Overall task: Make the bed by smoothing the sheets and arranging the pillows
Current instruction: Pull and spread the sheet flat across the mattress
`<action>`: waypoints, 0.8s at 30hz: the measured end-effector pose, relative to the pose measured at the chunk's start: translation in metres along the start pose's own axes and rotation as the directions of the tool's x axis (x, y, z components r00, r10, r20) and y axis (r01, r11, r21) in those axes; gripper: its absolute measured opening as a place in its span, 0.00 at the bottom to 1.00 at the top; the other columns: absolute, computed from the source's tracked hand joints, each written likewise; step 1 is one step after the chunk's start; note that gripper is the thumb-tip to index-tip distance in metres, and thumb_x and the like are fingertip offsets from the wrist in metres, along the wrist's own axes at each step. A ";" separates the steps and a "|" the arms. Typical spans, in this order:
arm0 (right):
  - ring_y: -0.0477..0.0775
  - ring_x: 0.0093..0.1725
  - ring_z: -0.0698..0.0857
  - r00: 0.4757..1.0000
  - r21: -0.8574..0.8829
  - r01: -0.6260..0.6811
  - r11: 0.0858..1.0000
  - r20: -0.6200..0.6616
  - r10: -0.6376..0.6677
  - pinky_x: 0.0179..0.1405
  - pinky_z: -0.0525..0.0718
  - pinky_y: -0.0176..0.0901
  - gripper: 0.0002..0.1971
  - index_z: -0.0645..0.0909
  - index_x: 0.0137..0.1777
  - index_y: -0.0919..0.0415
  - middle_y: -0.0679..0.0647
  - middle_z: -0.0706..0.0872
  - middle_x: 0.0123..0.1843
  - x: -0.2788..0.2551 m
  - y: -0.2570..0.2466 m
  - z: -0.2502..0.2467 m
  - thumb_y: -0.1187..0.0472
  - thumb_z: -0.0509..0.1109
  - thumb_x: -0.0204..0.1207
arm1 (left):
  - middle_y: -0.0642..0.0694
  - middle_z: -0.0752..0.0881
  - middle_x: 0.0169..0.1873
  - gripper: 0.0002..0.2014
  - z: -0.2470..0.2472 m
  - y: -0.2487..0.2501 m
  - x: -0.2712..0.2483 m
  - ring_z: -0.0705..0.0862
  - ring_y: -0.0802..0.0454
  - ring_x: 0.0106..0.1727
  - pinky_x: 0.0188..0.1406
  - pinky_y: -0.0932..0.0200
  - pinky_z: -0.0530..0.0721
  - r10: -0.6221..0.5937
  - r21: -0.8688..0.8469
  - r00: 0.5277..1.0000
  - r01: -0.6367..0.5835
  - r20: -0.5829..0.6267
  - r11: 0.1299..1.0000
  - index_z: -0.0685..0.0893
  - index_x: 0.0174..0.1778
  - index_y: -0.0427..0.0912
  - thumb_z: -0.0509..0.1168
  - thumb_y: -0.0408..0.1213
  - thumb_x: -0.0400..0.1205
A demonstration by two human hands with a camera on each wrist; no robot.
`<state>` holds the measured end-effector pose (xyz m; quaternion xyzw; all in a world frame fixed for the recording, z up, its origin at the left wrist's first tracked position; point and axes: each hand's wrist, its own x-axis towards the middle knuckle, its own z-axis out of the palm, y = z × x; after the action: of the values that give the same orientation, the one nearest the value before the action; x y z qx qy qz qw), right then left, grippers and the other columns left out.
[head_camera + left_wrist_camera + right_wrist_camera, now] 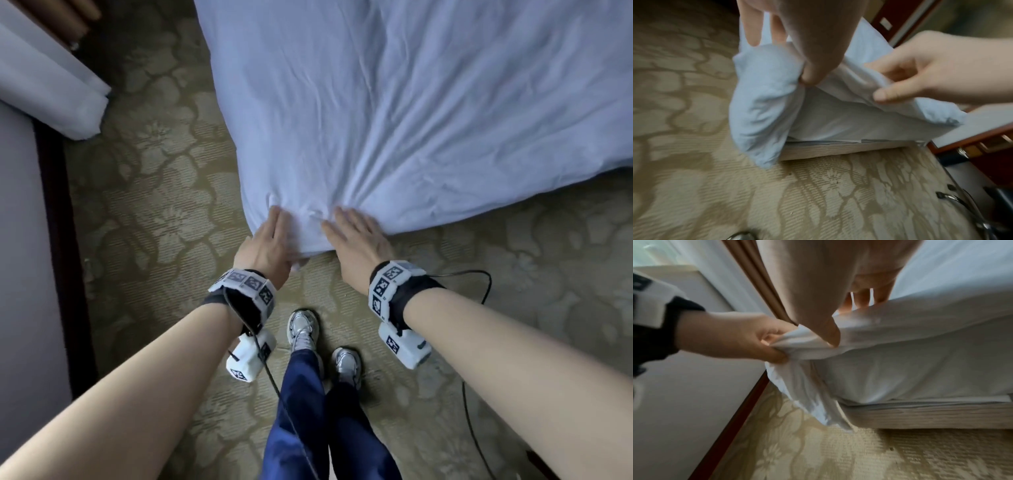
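Observation:
A pale, creased sheet [394, 120] covers the bed, and its near corner hangs over the mattress [910, 369] in front of me. My left hand [270, 240] holds the corner's left side; the right wrist view shows this left hand [731, 337] with its fingers curled round bunched cloth. My right hand [356, 236] lies on the right side of the corner. Seen from the left wrist, that right hand [931, 76] pinches the sheet's edge between thumb and fingers. Below the grip a loose fold of sheet [764, 105] droops toward the floor. No pillow is in view.
Patterned beige carpet [154, 212] surrounds the bed. A white curtain [44, 78] and a wall with a dark skirting board [58, 240] stand to the left. The bed's light wooden base [931, 415] sits under the mattress. A black cable [479, 284] trails on the right, near my shoes [303, 329].

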<state>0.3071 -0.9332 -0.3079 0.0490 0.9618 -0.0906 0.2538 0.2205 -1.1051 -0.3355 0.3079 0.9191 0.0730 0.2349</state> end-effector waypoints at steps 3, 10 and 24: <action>0.60 0.85 0.33 0.996 -0.062 0.090 0.994 -0.003 -0.091 0.84 0.37 0.59 0.45 0.37 0.86 0.55 0.58 0.32 0.86 -0.014 -0.009 0.016 0.74 0.55 0.71 | 0.38 0.52 0.84 0.50 0.013 -0.024 -0.023 0.68 0.38 0.79 0.65 0.38 0.79 -0.144 0.003 0.989 0.144 0.038 0.990 0.49 0.84 0.38 0.74 0.44 0.74; 0.61 0.85 0.35 0.935 -0.229 0.332 0.915 -0.050 -0.351 0.83 0.36 0.64 0.40 0.43 0.87 0.52 0.57 0.34 0.86 0.028 -0.058 0.021 0.74 0.50 0.76 | 0.41 0.42 0.86 0.55 0.050 -0.066 -0.043 0.44 0.44 0.86 0.84 0.40 0.51 -0.296 -0.009 0.943 0.301 0.152 0.954 0.39 0.85 0.38 0.72 0.51 0.76; 0.61 0.84 0.58 0.956 -0.063 0.288 0.955 0.070 -0.284 0.82 0.44 0.68 0.27 0.75 0.76 0.47 0.52 0.70 0.81 0.083 -0.079 -0.003 0.59 0.68 0.76 | 0.46 0.37 0.85 0.72 0.073 -0.070 -0.007 0.41 0.45 0.86 0.81 0.31 0.47 -0.395 -0.324 0.872 0.478 0.288 0.817 0.31 0.84 0.46 0.73 0.73 0.60</action>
<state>0.2232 -1.0059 -0.3350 -0.1027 0.9533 -0.0930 0.2683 0.2223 -1.1661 -0.4164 0.0414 0.9027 0.1635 0.3958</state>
